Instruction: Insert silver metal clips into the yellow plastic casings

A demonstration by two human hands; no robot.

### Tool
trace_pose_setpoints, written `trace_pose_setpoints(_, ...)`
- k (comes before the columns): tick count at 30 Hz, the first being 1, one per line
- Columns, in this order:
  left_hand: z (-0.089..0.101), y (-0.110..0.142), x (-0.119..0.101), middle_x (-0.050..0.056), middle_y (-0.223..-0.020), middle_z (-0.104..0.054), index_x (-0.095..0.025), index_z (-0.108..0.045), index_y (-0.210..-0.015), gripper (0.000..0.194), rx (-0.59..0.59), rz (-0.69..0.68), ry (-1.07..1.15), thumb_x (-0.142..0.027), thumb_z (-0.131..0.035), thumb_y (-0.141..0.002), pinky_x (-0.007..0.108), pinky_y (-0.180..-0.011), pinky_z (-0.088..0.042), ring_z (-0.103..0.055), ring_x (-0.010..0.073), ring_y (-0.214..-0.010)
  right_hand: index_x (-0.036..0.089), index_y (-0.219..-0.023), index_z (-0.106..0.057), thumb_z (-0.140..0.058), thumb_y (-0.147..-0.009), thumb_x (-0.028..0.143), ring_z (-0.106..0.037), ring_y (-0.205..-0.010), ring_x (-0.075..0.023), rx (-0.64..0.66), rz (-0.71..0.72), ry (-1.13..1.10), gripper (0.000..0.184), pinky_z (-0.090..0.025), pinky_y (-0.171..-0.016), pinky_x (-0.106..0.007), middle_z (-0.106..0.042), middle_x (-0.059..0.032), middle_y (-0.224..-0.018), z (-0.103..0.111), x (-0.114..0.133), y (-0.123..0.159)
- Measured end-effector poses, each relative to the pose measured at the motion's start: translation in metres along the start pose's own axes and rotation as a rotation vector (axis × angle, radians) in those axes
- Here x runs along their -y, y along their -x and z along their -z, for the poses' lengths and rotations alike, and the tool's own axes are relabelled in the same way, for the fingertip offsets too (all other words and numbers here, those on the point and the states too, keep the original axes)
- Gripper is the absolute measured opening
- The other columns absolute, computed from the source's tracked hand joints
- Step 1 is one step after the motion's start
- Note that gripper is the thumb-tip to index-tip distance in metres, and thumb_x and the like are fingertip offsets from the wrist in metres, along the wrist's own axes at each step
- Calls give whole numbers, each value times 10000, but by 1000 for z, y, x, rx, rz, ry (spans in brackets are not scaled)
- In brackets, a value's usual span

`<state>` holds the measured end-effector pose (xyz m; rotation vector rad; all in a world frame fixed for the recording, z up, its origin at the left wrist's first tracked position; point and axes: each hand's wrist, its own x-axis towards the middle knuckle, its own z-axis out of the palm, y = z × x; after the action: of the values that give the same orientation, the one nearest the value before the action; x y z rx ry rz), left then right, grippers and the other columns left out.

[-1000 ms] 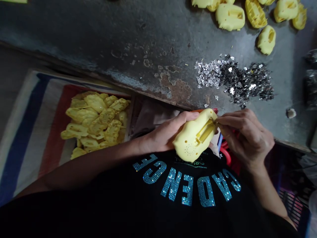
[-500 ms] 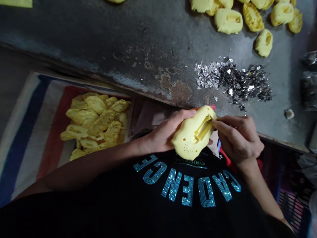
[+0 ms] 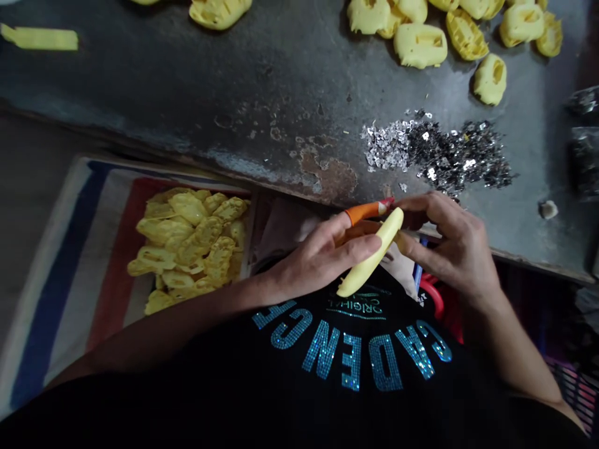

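A yellow plastic shell (image 3: pixel 373 257) is held edge-on above my lap, its slotted face turned out of sight. My left hand (image 3: pixel 322 249) grips it, thumb on the near side. An orange cover with a red tip sits on that hand's index finger, which reaches behind the shell. At the shell's upper right end, the thumb and fingers of my right hand (image 3: pixel 449 240) close around the edge. Whether a small metal part is between those fingers is hidden. Beyond the right hand, a pile of small shiny metal pieces (image 3: pixel 437 149) lies on the worktable (image 3: pixel 178 93).
More yellow shells (image 3: pixel 421 47) lie at the table's back right. A yellow strip (image 3: pixel 42 38) is at the far left. Below the table edge, a box of yellow shells (image 3: pixel 187 231) stands by a striped sheet (image 3: pixel 65 249). A small whitish lump (image 3: pixel 547 210) lies at right.
The shell has been turned from showing its slotted, perforated face to edge-on. My right hand has opened from a pinch at the slot and moved around the shell's end.
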<state>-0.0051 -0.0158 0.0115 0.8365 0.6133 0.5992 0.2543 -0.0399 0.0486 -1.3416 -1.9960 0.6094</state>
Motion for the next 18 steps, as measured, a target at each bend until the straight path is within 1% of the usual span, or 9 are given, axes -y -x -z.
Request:
trace_pose_setpoints(3,10,10,-4,45,-995,-841,-271,-784,-1648,649,42,-8,-153,-637,-804,-1112,219,-594,-487,-669,148,-719,273,-1237,-782,-861,-1027,200,-792,-854,-193,-115,0,-62,235,-691,-787,-339,-838,-21,-1062,-13,-1,6)
trace_pose_setpoints(5,13,13,-7,48,-980,-837,-239,-774,-1658,668,52,-13,-220,-610,-813,-1103,233,-549,-462,-661,154,-671,278,-1245,-782,-862,-1007,159,-797,-865,-186,-182,18,-95,278,-684,-801,-331,-838,-11,-1059,-21,-4,9)
trace_pose_setpoints(8,12,10,-11,66,-1124,-879,-246,-804,-1620,626,11,-67,-299,-564,-840,-1082,258,-661,-570,-760,198,-785,276,-1259,-794,-895,-988,156,-793,-857,-176,-246,52,-83,313,-671,-791,-314,-850,-10,-1066,-29,-9,12)
trace_pose_setpoints(10,11,8,-13,66,-1140,-889,-253,-853,-1538,559,-27,-86,-328,-567,-846,-1076,284,-763,-624,-793,223,-855,277,-1253,-802,-900,-987,169,-792,-852,-177,-278,53,-69,303,-671,-786,-313,-859,-11,-1062,-33,-10,14)
trace_pose_setpoints(12,15,7,-15,64,-1113,-888,-256,-849,-1533,547,-4,-56,-321,-570,-839,-1085,277,-733,-617,-788,217,-827,277,-1239,-810,-892,-991,192,-803,-855,-185,-296,21,-77,274,-677,-787,-322,-868,-15,-1053,-36,-11,17)
trace_pose_setpoints(14,24,8,-17,74,-1117,-888,-263,-827,-1565,554,75,-25,-302,-602,-768,-1131,256,-649,-577,-769,204,-779,270,-1208,-816,-884,-1000,234,-815,-847,-186,-293,-72,-153,222,-678,-774,-322,-871,-18,-1037,-40,-12,19)
trace_pose_setpoints(15,29,8,-18,85,-1129,-890,-266,-834,-1558,546,105,-43,-297,-620,-706,-1163,258,-651,-582,-775,209,-791,264,-1191,-816,-888,-1004,267,-817,-834,-183,-282,-145,-235,201,-678,-760,-314,-869,-17,-1015,-42,-12,20)
trace_pose_setpoints(16,35,9,-19,100,-1168,-896,-271,-854,-1533,524,113,-70,-306,-613,-665,-1184,274,-709,-619,-801,232,-865,258,-1172,-813,-902,-1004,308,-816,-814,-178,-264,-230,-345,196,-677,-741,-302,-865,-13,-985,-45,-12,20)
trace_pose_setpoints(18,47,11,-18,121,-1320,-894,-285,-905,-1451,421,62,-133,-306,-531,-737,-1154,332,-934,-688,-834,303,-1148,252,-1120,-803,-962,-977,400,-802,-762,-166,-227,-392,-609,260,-672,-698,-275,-850,2,-911,-52,-12,17)
